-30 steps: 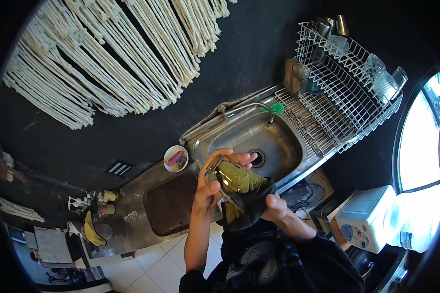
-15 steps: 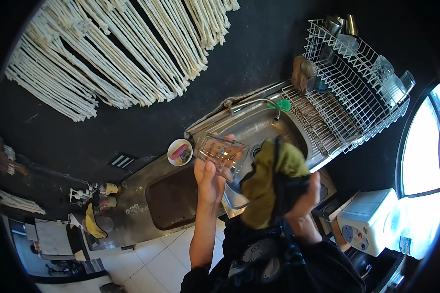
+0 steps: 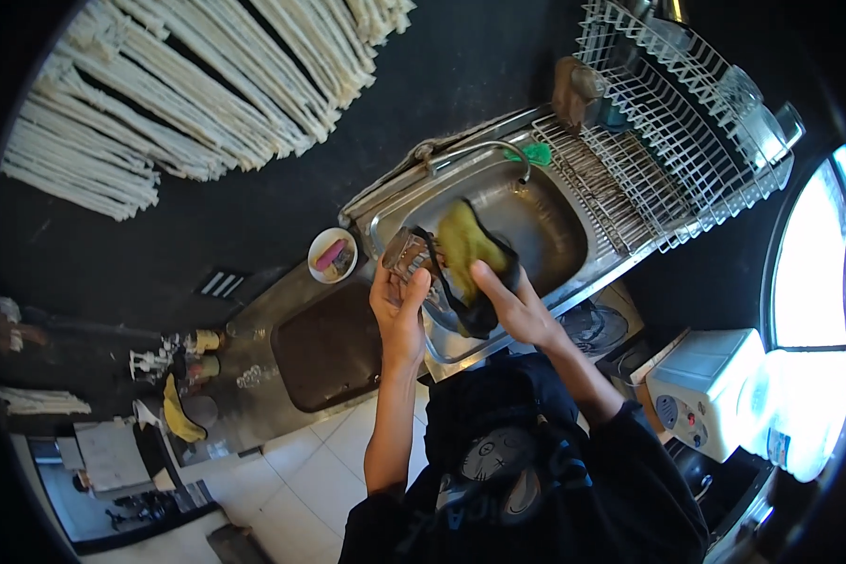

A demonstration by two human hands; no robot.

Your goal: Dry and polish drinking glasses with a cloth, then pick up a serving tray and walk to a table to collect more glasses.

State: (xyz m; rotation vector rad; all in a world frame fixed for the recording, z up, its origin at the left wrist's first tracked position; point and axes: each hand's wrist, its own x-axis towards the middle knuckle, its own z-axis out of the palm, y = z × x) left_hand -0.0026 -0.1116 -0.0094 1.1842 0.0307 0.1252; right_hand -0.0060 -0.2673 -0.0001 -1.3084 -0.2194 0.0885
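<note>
My left hand (image 3: 401,305) is closed round a clear drinking glass (image 3: 408,254), held tilted over the near left part of the steel sink (image 3: 555,222). In my right hand (image 3: 517,308) is an olive-yellow cloth with dark edging (image 3: 467,246), its fingers mostly hidden behind the fabric. The cloth lies against the right side of the glass, covering part of it. Both hands are close together above the basin, below the curved faucet (image 3: 512,146).
A white wire dish rack (image 3: 663,155) with glasses stands right of the sink. Left of it are a white bowl with sponges (image 3: 334,255) and a dark brown tray (image 3: 324,352). A green scrubber (image 3: 536,153) lies behind the faucet. A white appliance (image 3: 705,390) stands at right.
My right hand has brought the cloth leftward and up against the glass. The glass has turned in my left hand. The whole view has shifted slightly.
</note>
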